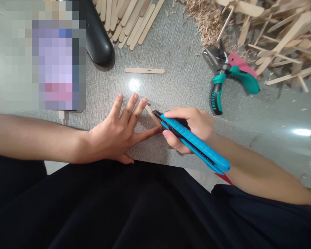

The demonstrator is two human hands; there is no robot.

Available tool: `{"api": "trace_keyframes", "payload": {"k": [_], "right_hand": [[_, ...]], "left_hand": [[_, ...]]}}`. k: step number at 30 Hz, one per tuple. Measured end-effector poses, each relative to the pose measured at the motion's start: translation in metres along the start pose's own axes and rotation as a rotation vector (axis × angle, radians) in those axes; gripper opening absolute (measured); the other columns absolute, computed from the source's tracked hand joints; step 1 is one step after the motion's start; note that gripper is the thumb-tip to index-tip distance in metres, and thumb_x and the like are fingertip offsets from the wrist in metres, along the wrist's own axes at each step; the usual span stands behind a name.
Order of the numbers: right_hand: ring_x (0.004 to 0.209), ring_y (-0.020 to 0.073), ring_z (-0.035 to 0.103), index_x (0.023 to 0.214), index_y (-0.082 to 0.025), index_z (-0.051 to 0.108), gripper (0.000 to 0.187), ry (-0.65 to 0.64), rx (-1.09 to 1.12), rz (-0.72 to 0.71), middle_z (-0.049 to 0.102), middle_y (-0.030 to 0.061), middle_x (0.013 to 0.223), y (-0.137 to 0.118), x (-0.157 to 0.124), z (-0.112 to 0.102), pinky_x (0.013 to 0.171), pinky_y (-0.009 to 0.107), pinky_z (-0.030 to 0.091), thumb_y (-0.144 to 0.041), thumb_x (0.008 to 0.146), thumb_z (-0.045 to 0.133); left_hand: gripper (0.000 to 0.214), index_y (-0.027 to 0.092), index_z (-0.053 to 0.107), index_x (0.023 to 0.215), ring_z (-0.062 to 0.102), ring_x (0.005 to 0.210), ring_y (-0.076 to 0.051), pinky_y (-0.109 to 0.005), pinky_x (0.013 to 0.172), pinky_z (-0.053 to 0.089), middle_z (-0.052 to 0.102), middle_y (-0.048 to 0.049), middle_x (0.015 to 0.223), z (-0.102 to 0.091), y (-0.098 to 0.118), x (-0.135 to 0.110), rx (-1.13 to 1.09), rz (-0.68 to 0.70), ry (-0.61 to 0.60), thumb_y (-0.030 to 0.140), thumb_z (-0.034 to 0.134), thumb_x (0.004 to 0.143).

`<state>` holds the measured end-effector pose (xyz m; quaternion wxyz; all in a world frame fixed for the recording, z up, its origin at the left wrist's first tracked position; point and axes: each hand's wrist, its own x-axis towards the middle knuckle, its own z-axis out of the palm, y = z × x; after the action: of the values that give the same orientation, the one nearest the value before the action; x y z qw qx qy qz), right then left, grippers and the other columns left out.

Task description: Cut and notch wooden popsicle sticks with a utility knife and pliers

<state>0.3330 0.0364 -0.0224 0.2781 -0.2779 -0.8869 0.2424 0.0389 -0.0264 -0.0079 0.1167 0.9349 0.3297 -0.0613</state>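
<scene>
My left hand lies on the table with its fingers spread. Its fingertips press down near both ends of a thin popsicle stick, which is slanted on the tabletop. My right hand is closed around a blue utility knife, whose tip is at the stick between my left fingers. Whether the blade touches the wood is hard to tell. A small dark bit sits by the stick's upper end. Farther up, another popsicle stick with a small dark mark lies flat and level.
Teal-handled pliers lie at the right, beside a pink piece. Behind them are wood shavings and a pile of cut sticks. Whole popsicle sticks lie at the top, next to a black rounded case. A blurred-out device with a cable is left.
</scene>
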Motion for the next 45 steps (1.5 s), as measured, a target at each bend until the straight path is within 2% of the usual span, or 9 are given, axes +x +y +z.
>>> {"api": "trace_keyframes", "payload": {"k": [5, 9, 17, 21, 27, 35, 40, 45], "right_hand": [[0.071, 0.0186, 0.084, 0.138, -0.029, 0.062, 0.021, 0.004, -0.011, 0.003, 0.084, -0.0034, 0.088, -0.002, 0.0, 0.0, 0.063, 0.032, 0.064, -0.039, 0.12, 0.066], [0.072, 0.0188, 0.084, 0.137, -0.028, 0.063, 0.02, 0.007, -0.022, -0.009, 0.084, -0.0027, 0.089, -0.003, 0.0, 0.0, 0.064, 0.032, 0.064, -0.039, 0.12, 0.066], [0.075, 0.0179, 0.084, 0.138, -0.027, 0.064, 0.022, 0.007, -0.029, -0.017, 0.084, -0.0023, 0.092, -0.001, -0.001, 0.001, 0.067, 0.031, 0.064, -0.038, 0.119, 0.066], [0.074, 0.0183, 0.084, 0.139, -0.028, 0.063, 0.022, -0.004, -0.033, -0.009, 0.084, -0.0025, 0.091, -0.001, -0.002, 0.001, 0.067, 0.032, 0.064, -0.041, 0.121, 0.063], [0.074, 0.0185, 0.084, 0.138, -0.029, 0.063, 0.023, -0.007, -0.025, -0.01, 0.084, -0.0031, 0.09, -0.001, -0.003, 0.001, 0.067, 0.031, 0.063, -0.039, 0.117, 0.065], [0.075, 0.02, 0.085, 0.139, -0.029, 0.063, 0.025, -0.017, -0.031, 0.0, 0.086, -0.0018, 0.092, 0.0, -0.004, 0.002, 0.067, 0.033, 0.064, -0.039, 0.116, 0.065], [0.074, 0.0188, 0.084, 0.136, -0.029, 0.064, 0.021, 0.011, -0.03, -0.014, 0.084, -0.0036, 0.089, 0.0, -0.003, 0.003, 0.068, 0.032, 0.065, -0.039, 0.118, 0.066], [0.075, 0.0186, 0.084, 0.138, -0.029, 0.064, 0.023, 0.0, -0.039, -0.014, 0.085, -0.0027, 0.092, 0.001, -0.005, 0.004, 0.069, 0.032, 0.065, -0.04, 0.118, 0.065]], "left_hand": [[0.182, 0.034, 0.0, 0.2, 0.026, 0.181, -0.077, -0.1, 0.137, 0.035, 0.011, -0.0363, 0.204, -0.005, -0.002, 0.0, -0.013, 0.003, -0.025, 0.1, 0.102, 0.064], [0.175, 0.036, 0.003, 0.2, 0.025, 0.182, -0.076, -0.1, 0.138, 0.034, 0.01, -0.0335, 0.205, -0.005, -0.002, 0.0, -0.02, 0.001, -0.023, 0.098, 0.101, 0.069], [0.166, 0.034, 0.0, 0.2, 0.026, 0.182, -0.075, -0.101, 0.136, 0.036, 0.014, -0.0341, 0.204, -0.003, -0.003, -0.001, -0.013, 0.008, -0.011, 0.096, 0.095, 0.079], [0.17, 0.034, 0.003, 0.2, 0.027, 0.182, -0.075, -0.1, 0.138, 0.034, 0.012, -0.0346, 0.204, -0.003, -0.002, -0.001, -0.018, 0.007, 0.001, 0.097, 0.098, 0.074], [0.182, 0.033, -0.002, 0.2, 0.028, 0.18, -0.078, -0.101, 0.136, 0.035, 0.013, -0.0386, 0.203, 0.003, 0.001, 0.0, 0.003, -0.004, 0.027, 0.1, 0.101, 0.065], [0.161, 0.031, 0.009, 0.2, 0.02, 0.184, -0.076, -0.102, 0.137, 0.031, 0.014, -0.0324, 0.205, 0.011, 0.002, -0.001, -0.005, -0.026, 0.023, 0.097, 0.093, 0.079], [0.162, 0.03, 0.011, 0.2, 0.019, 0.185, -0.075, -0.101, 0.138, 0.03, 0.013, -0.0328, 0.205, 0.012, 0.001, -0.002, 0.003, -0.028, 0.026, 0.099, 0.091, 0.078], [0.167, 0.031, 0.002, 0.2, 0.023, 0.183, -0.076, -0.102, 0.136, 0.032, 0.012, -0.0349, 0.204, 0.011, 0.001, -0.001, 0.007, -0.016, 0.039, 0.1, 0.092, 0.077]]}}
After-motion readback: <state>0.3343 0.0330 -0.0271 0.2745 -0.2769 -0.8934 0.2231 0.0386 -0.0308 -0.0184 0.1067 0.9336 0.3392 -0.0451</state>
